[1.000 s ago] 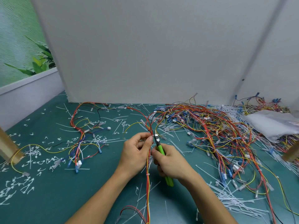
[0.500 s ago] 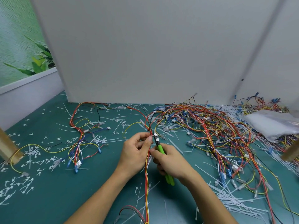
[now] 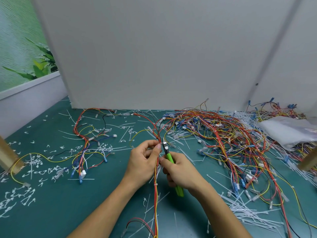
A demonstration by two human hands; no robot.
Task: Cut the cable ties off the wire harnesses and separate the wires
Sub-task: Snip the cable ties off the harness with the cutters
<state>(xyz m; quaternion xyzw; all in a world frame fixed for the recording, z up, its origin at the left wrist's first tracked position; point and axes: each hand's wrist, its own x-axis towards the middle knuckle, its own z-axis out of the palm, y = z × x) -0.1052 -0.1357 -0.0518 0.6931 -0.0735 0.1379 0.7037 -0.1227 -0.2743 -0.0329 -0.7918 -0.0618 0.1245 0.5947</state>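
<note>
Left fingers [image 3: 158, 148]: pinching the held harness [image 3: 155, 194] between thumb and fingertips, the left hand [image 3: 142, 160] curling round its red, orange and yellow strands just above the green mat [image 3: 68, 212].
Held harness: running from the bottom edge up through both hands; a white cable tie [image 3: 155, 184] is binding it below the grip.
Cutters [image 3: 169, 158]: pointing up beside the left fingertips, the tip sitting against the bundle (whether the blades are on a tie I cannot tell).
Right hand [image 3: 181, 170]: wrapping the green handles, fingers curling tight around them.
Uncut heap [image 3: 223, 134]: lying tangled to the right, waiting.
Risk: the blades are working right beside insulation and the left fingertips, so a bite going too deep or slanting could nick a wire or skin instead of the tie.
</note>
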